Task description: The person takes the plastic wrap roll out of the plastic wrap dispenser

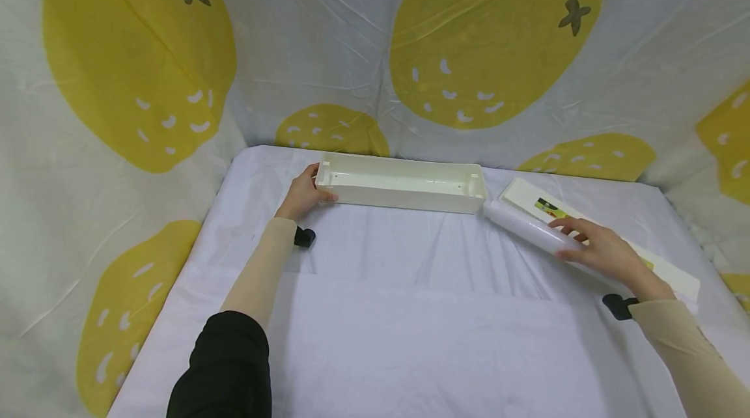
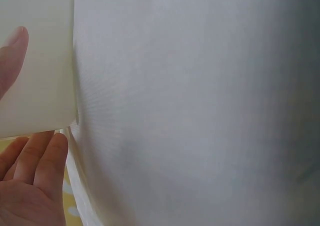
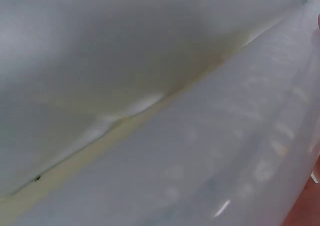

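Note:
A long, open-topped white plastic box [image 1: 404, 198] lies across the far part of the table, its inside facing up. My left hand [image 1: 303, 194] grips its left end, thumb on the front wall and fingers at the end wall. The left wrist view shows the box's smooth corner [image 2: 45, 81] between thumb and fingers. Toward the right, my right hand [image 1: 606, 252] holds a shiny roll of clear plastic film [image 1: 521, 224], fingers over the top and thumb on the near side. In the right wrist view the roll [image 3: 215, 141] fills the lower right.
Behind the roll lies a long white lid-like panel [image 1: 521, 193] with a yellow and green label [image 1: 551, 208], slanting toward the near right. A white cloth [image 1: 422, 333] covers the table. Lemon-printed curtains [image 1: 328, 34] enclose the back and sides.

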`<state>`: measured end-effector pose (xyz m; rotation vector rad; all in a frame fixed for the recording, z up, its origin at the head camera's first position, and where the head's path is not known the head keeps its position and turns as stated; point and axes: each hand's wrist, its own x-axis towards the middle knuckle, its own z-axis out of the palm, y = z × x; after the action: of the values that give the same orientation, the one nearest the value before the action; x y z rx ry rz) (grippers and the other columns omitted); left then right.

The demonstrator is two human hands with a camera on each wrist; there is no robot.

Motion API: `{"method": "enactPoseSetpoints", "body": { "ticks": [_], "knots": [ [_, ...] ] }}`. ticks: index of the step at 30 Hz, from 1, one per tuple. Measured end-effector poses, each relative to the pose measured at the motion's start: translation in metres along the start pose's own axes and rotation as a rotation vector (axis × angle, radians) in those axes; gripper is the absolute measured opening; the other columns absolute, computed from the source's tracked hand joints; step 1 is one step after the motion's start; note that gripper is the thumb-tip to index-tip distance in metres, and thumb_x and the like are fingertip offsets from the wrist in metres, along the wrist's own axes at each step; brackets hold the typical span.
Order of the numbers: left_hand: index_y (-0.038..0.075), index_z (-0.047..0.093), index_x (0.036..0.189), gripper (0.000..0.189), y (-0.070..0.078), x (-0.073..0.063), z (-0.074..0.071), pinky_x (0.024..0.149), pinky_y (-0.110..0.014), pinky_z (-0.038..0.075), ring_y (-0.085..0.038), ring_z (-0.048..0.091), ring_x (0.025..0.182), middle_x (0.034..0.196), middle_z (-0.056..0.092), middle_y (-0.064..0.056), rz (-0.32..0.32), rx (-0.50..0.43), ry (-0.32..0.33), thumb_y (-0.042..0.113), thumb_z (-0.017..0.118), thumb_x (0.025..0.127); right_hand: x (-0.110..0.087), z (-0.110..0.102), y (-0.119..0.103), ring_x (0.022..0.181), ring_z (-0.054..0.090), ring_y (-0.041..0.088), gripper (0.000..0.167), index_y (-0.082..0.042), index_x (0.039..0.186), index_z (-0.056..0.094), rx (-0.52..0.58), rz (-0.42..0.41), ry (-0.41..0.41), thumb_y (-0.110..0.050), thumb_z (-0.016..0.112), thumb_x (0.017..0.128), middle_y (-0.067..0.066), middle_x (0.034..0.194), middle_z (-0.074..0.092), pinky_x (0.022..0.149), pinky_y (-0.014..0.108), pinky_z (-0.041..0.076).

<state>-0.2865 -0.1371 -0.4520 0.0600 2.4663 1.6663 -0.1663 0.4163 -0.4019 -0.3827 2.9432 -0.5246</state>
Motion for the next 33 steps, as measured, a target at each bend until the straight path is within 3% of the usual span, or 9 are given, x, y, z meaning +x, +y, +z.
{"method": "enactPoseSetpoints", "body": {
  "ticks": [5, 11, 17, 23, 28, 33],
  "knots": [
    [0.003, 0.027, 0.148, 0.091, 0.0, 0.0, 0.0, 0.103, -0.038, 0.036, -0.028, 0.049, 0.122, 0.145, 0.041, -0.014, 0.0, -0.005, -0.002, 0.0, 0.08, 0.074, 0.0, 0.004, 0.001, 0.094, 0.059, 0.037, 0.055, -0.011, 0.125, 0.054, -0.011, -0.025, 0.017, -0.028, 0.079, 0.079, 0.018, 0.111, 0.06, 0.074, 0.048, 0.043],
    [0.003, 0.028, 0.148, 0.09, 0.0, -0.001, 0.0, 0.103, -0.038, 0.036, -0.028, 0.049, 0.122, 0.145, 0.041, -0.014, -0.003, -0.012, -0.004, -0.001, 0.079, 0.074, 0.001, 0.011, 0.001, 0.094, 0.059, 0.041, 0.056, -0.009, 0.126, 0.051, -0.012, -0.033, -0.014, -0.023, 0.079, 0.079, 0.021, 0.111, 0.06, 0.079, 0.055, 0.043],
    [0.003, 0.027, 0.148, 0.09, 0.0, 0.0, 0.001, 0.103, -0.039, 0.035, -0.028, 0.048, 0.123, 0.144, 0.042, -0.015, -0.004, -0.01, 0.003, -0.001, 0.079, 0.074, 0.003, 0.012, -0.003, 0.092, 0.059, 0.039, 0.057, -0.008, 0.125, 0.05, -0.068, -0.039, -0.028, -0.022, 0.079, 0.078, 0.022, 0.108, 0.061, 0.076, 0.053, 0.045],
    [0.004, 0.023, 0.15, 0.093, 0.001, -0.003, -0.001, 0.108, -0.041, 0.028, -0.029, 0.04, 0.13, 0.147, 0.038, -0.015, 0.007, 0.044, -0.003, 0.003, 0.078, 0.076, 0.005, 0.012, -0.011, 0.096, 0.06, 0.04, 0.055, -0.006, 0.127, 0.049, -0.098, 0.004, -0.042, -0.036, 0.071, 0.086, 0.024, 0.109, 0.062, 0.077, 0.054, 0.045],
    [0.002, 0.007, 0.153, 0.099, 0.009, -0.01, -0.01, 0.113, -0.048, 0.013, -0.032, 0.015, 0.142, 0.156, 0.016, -0.017, 0.117, 0.254, -0.036, 0.02, 0.075, 0.084, 0.01, 0.016, -0.021, 0.097, 0.059, 0.043, 0.051, 0.002, 0.129, 0.048, -0.064, 0.012, 0.135, -0.036, 0.057, 0.096, 0.026, 0.112, 0.06, 0.074, 0.058, 0.043],
    [0.003, 0.004, 0.153, 0.091, 0.024, -0.023, -0.014, 0.109, -0.06, -0.002, -0.03, -0.005, 0.144, 0.159, 0.001, -0.011, 0.21, 0.591, -0.019, 0.044, 0.058, 0.093, 0.029, 0.023, -0.042, 0.109, 0.046, 0.051, 0.052, 0.006, 0.139, 0.038, 0.048, -0.025, 0.403, -0.029, 0.047, 0.101, 0.033, 0.124, 0.049, 0.088, 0.062, 0.034]
  ]
}}
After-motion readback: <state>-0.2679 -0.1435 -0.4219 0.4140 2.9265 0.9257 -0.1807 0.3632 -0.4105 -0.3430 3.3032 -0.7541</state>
